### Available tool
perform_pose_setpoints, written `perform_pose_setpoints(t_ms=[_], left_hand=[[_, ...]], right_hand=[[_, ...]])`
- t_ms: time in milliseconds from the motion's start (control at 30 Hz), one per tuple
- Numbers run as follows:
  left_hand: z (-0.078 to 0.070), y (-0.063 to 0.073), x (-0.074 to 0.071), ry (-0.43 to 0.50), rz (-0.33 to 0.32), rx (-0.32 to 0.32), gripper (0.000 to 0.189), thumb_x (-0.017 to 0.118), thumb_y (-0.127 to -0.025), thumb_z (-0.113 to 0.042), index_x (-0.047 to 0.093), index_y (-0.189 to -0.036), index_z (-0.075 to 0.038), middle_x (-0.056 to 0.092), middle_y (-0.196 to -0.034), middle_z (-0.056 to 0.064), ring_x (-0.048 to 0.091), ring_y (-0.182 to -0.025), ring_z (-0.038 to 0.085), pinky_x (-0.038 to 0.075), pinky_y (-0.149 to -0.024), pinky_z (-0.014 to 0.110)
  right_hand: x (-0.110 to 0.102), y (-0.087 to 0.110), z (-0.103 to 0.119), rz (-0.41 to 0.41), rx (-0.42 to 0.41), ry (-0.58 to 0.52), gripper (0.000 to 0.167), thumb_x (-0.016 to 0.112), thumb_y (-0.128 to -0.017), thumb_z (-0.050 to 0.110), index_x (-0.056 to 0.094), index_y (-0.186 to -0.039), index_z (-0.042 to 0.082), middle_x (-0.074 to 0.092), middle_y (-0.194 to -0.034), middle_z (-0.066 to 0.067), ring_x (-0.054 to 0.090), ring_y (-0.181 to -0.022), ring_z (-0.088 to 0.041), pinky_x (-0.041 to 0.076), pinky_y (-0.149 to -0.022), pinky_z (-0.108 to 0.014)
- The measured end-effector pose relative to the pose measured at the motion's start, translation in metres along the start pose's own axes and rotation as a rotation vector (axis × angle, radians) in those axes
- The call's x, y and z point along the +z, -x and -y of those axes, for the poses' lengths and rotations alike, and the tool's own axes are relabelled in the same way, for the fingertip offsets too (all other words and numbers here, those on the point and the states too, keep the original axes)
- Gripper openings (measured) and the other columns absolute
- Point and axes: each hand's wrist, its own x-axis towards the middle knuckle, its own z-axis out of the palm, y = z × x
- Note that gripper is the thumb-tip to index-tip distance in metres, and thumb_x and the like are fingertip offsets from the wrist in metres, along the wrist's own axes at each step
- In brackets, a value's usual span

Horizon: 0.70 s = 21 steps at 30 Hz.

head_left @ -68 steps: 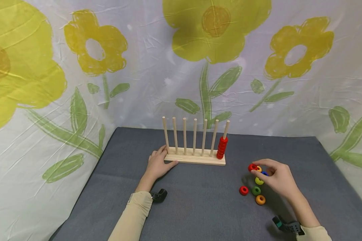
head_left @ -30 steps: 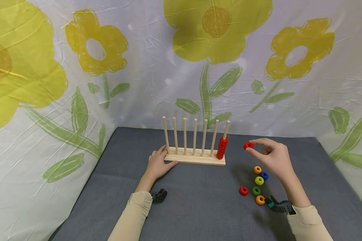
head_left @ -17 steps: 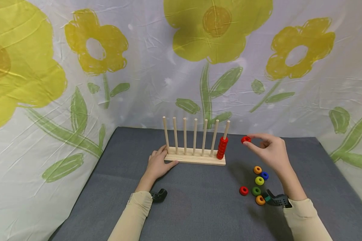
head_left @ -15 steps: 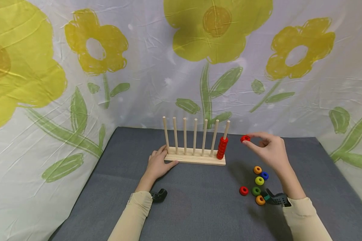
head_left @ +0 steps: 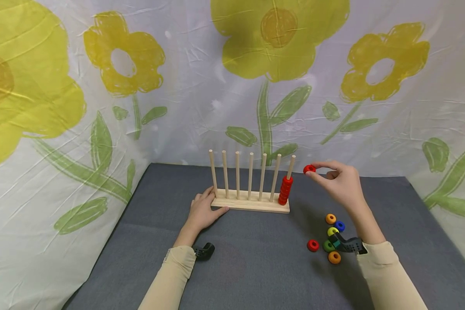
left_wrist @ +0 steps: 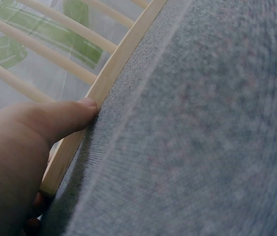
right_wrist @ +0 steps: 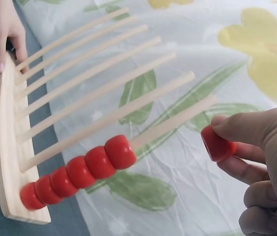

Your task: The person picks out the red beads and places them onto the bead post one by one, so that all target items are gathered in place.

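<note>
A wooden peg rack (head_left: 252, 206) stands upright on the grey cloth, with a row of several bare pegs. Its rightmost peg bears a stack of red beads (head_left: 284, 190), the upper part of that peg showing above them. My left hand (head_left: 202, 211) grips the left end of the base, thumb along the front edge and fingers behind it, as the left wrist view (left_wrist: 15, 147) shows. Between thumb and fingertips my right hand (head_left: 342, 183) pinches a red bead (right_wrist: 218, 143), held in the air just right of the top of the rightmost peg.
Several loose beads lie on the cloth at the right: a red one (head_left: 313, 245), two orange, a blue one (head_left: 339, 226), a yellow and a green one. The right wrist strap (head_left: 348, 244) overlaps some of them. A flowered curtain (head_left: 186, 107) hangs behind the table.
My right hand has picked up the red bead beside the orange one, then lifted it and carried it left toward the rack. The left hand and rack have stayed in place.
</note>
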Motion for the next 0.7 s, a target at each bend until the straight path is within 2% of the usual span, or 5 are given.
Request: perform_pose_setpoints(t_ms=[300,533,700], left_hand=[[0.001,0.000,0.000,0.002,-0.003,-0.003,0.080,0.074,-0.090,-0.052,0.051,-0.149,-0.003,0.038,-0.158,0.016,0.043,-0.127,0.039,0.034,-0.098,0.054],[0.001,-0.002,0.000,-0.001,0.007,-0.011,0.081,0.074,-0.090,-0.052,0.050,-0.150,-0.003,0.037,-0.158,0.017,0.042,-0.127,0.039,0.034,-0.097,0.054],[0.002,-0.002,0.002,-0.009,0.009,-0.017,0.081,0.073,-0.090,-0.053,0.050,-0.150,-0.003,0.037,-0.158,0.016,0.042,-0.128,0.039,0.034,-0.098,0.053]], right_hand=[[0.006,-0.014,0.008,0.007,0.017,-0.021,0.030,0.082,-0.088,0.039,0.080,-0.108,0.017,0.027,-0.046,0.002,0.020,-0.040,-0.015,0.019,-0.039,-0.031],[0.008,-0.024,0.013,-0.004,0.001,-0.009,0.030,0.082,-0.088,0.039,0.080,-0.106,0.016,0.027,-0.046,0.000,0.020,-0.039,-0.016,0.019,-0.039,-0.031],[0.009,-0.028,0.017,-0.007,-0.001,-0.020,0.029,0.083,-0.087,0.038,0.081,-0.106,0.015,0.028,-0.045,0.001,0.020,-0.039,-0.013,0.019,-0.039,-0.030]])
